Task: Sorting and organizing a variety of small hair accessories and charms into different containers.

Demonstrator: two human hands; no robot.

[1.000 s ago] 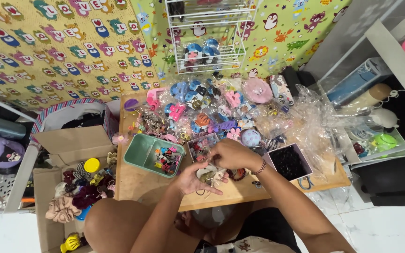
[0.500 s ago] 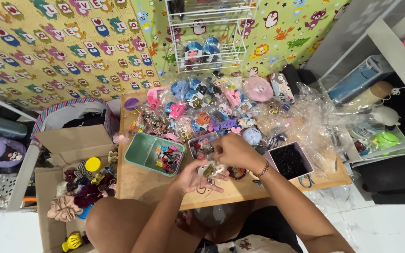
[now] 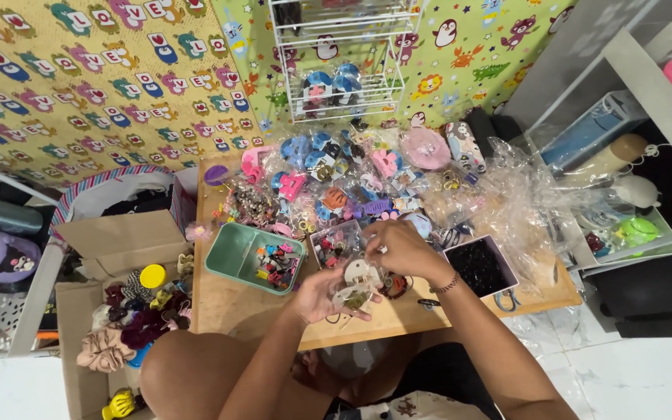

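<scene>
Head: hands [image 3: 367,272] perhaps gripping packet [image 3: 357,281].

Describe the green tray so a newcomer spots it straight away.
Start at the wooden table and look to its left half. The green tray sits beside the left hand. It is the only mint, rounded tray, with small colourful clips heaped at one end.

Tray [image 3: 231,253] on bench [image 3: 211,307], left of small clear box [image 3: 334,243]. Square box [image 3: 480,267] right of both hands, near bench's front edge. Wire rack [image 3: 340,58] behind the pile of packets [image 3: 336,175]. Cardboard box [image 3: 110,233] on floor left of bench.
</scene>
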